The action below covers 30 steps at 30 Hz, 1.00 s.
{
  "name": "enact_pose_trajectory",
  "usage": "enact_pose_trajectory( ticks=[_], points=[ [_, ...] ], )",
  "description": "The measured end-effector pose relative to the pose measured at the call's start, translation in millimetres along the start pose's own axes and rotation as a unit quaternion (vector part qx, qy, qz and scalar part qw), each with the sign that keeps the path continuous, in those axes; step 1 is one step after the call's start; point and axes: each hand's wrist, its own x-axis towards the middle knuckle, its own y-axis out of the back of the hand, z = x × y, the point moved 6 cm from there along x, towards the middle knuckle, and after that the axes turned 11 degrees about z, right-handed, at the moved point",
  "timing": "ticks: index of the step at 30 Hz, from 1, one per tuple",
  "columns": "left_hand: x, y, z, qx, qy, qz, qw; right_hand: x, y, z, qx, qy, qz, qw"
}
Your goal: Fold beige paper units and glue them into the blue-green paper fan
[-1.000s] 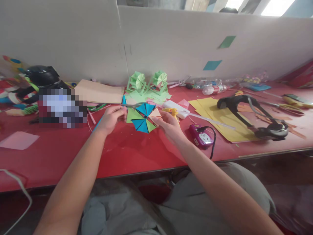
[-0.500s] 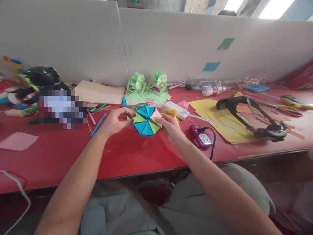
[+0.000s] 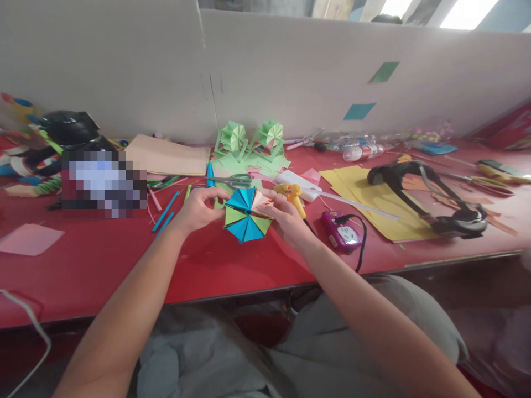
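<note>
A folded paper wheel (image 3: 248, 224) in blue, green and pale pink wedges is held between my two hands above the red table. My left hand (image 3: 203, 209) grips its left edge, fingers curled behind the paper. On the other side my right hand (image 3: 288, 218) pinches the pale pink part, thumb on top. Just behind the wheel lie scissors (image 3: 240, 180) with grey-green handles. A yellow glue gun (image 3: 291, 194) rests right beside my right hand. Two light green folded-paper models (image 3: 271, 135) stand further back against the partition.
A purple power socket (image 3: 342, 232) with a black plug sits right of my hands. Yellow paper sheets (image 3: 352, 193) and a black headband-like device (image 3: 427, 193) lie beyond it. Blue paper sticks (image 3: 166, 211), brown board (image 3: 166, 156) and a pink sheet (image 3: 31, 239) are to the left.
The paper wheel has come slightly lower and nearer to me, and tilted. The scissors and glue gun show more fully behind it. Both hands still hold it.
</note>
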Motion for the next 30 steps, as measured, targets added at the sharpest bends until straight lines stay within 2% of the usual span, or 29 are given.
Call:
enact_pose_trajectory(
  ticks=[5, 9, 16, 25, 30],
  points=[
    [0.5, -5.5, -6.8, -0.076, 0.002, -0.025, 0.997, -3.3, -4.1, 0.2, 0.050, -0.007, -0.007, 0.999],
    [-0.9, -6.7, -6.2, -0.096, 0.006, -0.031, 0.995, -5.2, -6.9, 2.0, 0.079, -0.026, -0.014, 0.996],
    [-1.5, -8.0, -1.5, -0.130, 0.003, -0.028, 0.991, -4.3, -7.7, 4.8, 0.084, -0.016, -0.024, 0.996],
    [-2.4, -10.3, 1.5, -0.118, -0.042, -0.047, 0.991, -3.3, -5.0, 9.1, 0.074, -0.026, -0.006, 0.997],
    [0.0, -3.5, 1.5, -0.090, -0.043, -0.041, 0.994, -5.2, -6.3, 2.5, 0.082, -0.021, -0.016, 0.996]
  ],
)
